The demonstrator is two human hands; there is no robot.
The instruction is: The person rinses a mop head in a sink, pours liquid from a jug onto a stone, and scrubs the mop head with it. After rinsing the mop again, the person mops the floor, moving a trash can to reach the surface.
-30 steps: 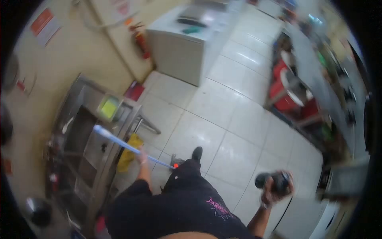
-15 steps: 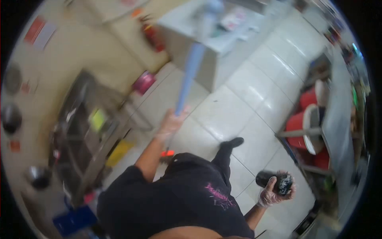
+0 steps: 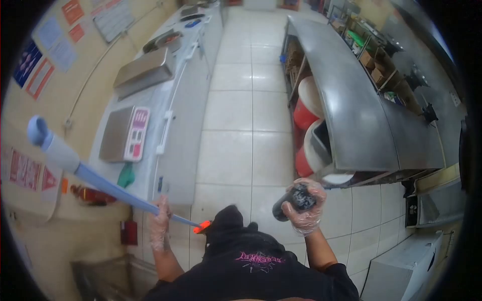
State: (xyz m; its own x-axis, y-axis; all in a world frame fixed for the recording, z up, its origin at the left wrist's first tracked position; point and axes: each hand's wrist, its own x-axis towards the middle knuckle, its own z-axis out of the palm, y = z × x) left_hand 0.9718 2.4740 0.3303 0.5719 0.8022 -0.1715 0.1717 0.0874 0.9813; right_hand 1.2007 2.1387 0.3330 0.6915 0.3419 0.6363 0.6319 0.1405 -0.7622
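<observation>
A: What are the largest elements of the scene?

B: A white tiled floor (image 3: 236,115) runs up the middle. To the right stands a long steel table (image 3: 351,110); beneath its near end are two red bins (image 3: 306,115) with white rims. To the left runs a white cabinet row (image 3: 183,125) against a cream wall (image 3: 55,90) bearing posters.

A: What lies on the left cabinet row?

B: A weighing scale (image 3: 124,133) with a steel platter and pink keypad, a closed steel lid (image 3: 143,72) further up, and a green object (image 3: 126,175) at the near edge. A red fire extinguisher (image 3: 90,194) lies against the wall below.

A: What does the left hand hold?

B: The left hand (image 3: 160,228), in a clear plastic glove, has its grip closed around a long blue handle (image 3: 100,183). The handle slants from its grey cap at upper left down to an orange fitting (image 3: 202,227) just in front of the person's black shirt (image 3: 251,266).

A: And the right hand?

B: The right hand (image 3: 306,213), also gloved, has its grip wrapped around a dark cylindrical object (image 3: 293,200), held at chest height above the floor and near the end of the steel table. Its exact nature cannot be told.
</observation>
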